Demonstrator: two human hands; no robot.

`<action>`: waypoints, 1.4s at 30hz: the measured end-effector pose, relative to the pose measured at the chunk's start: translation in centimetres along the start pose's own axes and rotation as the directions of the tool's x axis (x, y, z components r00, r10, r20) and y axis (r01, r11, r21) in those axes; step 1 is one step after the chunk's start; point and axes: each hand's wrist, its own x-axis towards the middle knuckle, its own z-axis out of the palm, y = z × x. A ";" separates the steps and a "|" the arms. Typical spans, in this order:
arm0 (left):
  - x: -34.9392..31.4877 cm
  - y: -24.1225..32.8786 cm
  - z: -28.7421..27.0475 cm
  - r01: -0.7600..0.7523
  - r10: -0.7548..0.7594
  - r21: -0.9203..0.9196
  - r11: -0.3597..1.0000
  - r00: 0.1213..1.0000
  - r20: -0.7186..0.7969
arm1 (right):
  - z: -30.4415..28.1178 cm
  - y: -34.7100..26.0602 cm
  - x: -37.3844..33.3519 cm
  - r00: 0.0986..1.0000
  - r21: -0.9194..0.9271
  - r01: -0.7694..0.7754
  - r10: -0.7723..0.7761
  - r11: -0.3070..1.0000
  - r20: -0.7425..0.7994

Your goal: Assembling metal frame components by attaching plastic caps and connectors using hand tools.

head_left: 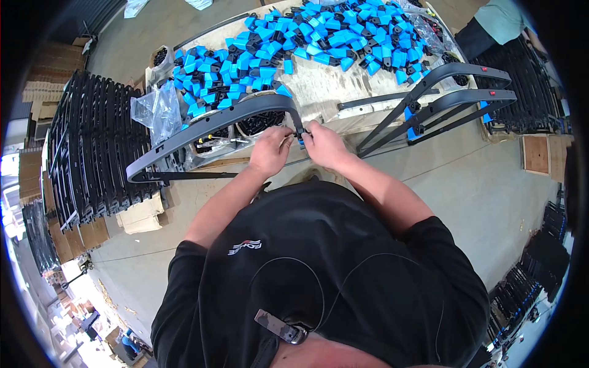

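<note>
A long black curved frame [208, 124] lies on its side to the left, its bent end coming down between my two hands. My left hand [270, 151] is closed just left of that end, thumb and fingers pinched together. Whatever is in its fingertips is too small to make out. My right hand [327, 146] is closed on the frame's end from the right. A little blue shows on the frame end between the hands. Right behind my left hand stands a round container of small black parts [261, 122].
Many blue-and-black plastic pieces [331, 34] are heaped on the worktable [319, 83]. Two similar black frames [451, 98] lean at its right. Stacked black frames [101, 147] stand at left, beside a clear plastic bag [158, 113]. Another person [498, 23] is at the upper right.
</note>
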 end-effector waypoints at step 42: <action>-25.1 -17.6 -30.4 -0.300 0.298 0.023 0.954 0.952 0.074 | 30.3 -29.7 -4.1 0.765 0.711 -0.640 -0.155 -0.292 0.625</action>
